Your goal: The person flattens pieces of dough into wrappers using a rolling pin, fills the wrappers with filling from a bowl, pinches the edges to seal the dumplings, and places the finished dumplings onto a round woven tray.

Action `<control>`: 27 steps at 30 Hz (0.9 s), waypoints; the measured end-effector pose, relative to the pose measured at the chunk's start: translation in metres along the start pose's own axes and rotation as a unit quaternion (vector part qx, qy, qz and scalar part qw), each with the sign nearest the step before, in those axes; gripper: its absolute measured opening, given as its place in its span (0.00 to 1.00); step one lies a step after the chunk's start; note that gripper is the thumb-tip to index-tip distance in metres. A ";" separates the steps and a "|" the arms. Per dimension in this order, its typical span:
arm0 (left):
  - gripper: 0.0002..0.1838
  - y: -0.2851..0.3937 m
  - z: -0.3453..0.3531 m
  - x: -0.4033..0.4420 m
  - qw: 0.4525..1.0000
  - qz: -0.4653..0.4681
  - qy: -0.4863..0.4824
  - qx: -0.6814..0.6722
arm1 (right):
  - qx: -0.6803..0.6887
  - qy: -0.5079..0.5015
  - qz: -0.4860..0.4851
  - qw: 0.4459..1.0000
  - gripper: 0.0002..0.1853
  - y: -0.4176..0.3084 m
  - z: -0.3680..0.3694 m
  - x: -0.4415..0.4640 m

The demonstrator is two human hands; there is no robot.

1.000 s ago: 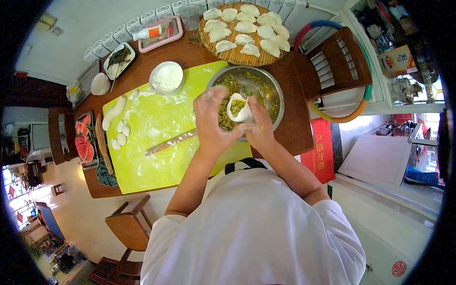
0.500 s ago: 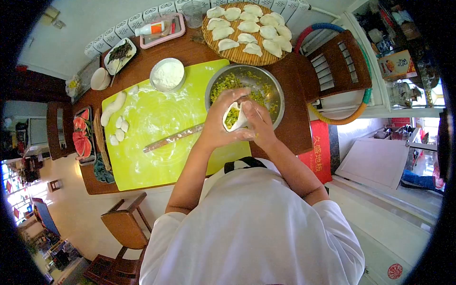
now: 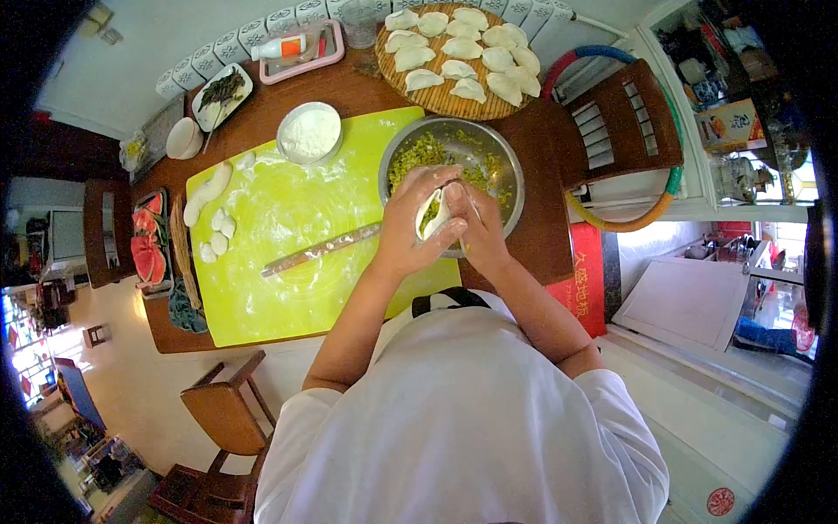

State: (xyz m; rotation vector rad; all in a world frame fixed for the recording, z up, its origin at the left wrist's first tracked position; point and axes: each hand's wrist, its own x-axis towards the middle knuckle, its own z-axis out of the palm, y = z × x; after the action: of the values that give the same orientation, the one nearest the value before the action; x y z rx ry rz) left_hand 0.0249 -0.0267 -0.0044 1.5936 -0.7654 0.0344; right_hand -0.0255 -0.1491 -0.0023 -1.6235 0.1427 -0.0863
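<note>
Between my two hands is a dumpling [image 3: 431,215], its white wrapper folded part way around green filling. My left hand [image 3: 412,218] curls about its left side, with the thumb along the lower edge. From the other side my right hand [image 3: 481,222] grips the wrapper, fingers pressed near the top edge. Both hands are over the near rim of a steel bowl [image 3: 515,205] holding chopped green-yellow filling [image 3: 419,157]. A floured rolling pin [image 3: 319,251] lies on the green mat [image 3: 305,306], left of my hands.
Several finished dumplings [image 3: 460,48] rest on a round woven tray [image 3: 393,72] at the back. A flour bowl [image 3: 310,134], dough roll [image 3: 208,194] and dough pieces [image 3: 220,224] are on the mat. Watermelon slices [image 3: 148,249] sit at the left; a chair [image 3: 624,122] stands right.
My hands have drawn closer together around the dumpling. The wrapper's opening is narrower, and less filling shows. The view has shifted slightly.
</note>
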 end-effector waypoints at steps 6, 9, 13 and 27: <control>0.23 0.002 0.003 -0.002 0.999 -0.024 0.023 -0.010 | -0.022 0.032 -0.025 0.999 0.21 -0.008 0.004 -0.002; 0.20 0.005 0.007 -0.002 0.999 -0.022 0.040 -0.012 | -0.014 0.049 -0.070 0.996 0.20 -0.005 0.005 -0.002; 0.20 0.005 0.013 -0.005 0.998 -0.027 0.061 0.018 | -0.107 0.073 -0.088 0.988 0.20 -0.006 0.004 -0.002; 0.20 0.003 0.018 -0.003 0.995 -0.045 0.069 0.056 | -0.129 0.094 -0.064 0.985 0.23 -0.003 0.006 -0.001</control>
State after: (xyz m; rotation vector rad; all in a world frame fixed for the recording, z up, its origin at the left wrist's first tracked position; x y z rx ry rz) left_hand 0.0137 -0.0410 -0.0062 1.7129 -0.5920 0.1220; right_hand -0.0255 -0.1432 0.0003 -1.8819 0.2011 -0.3329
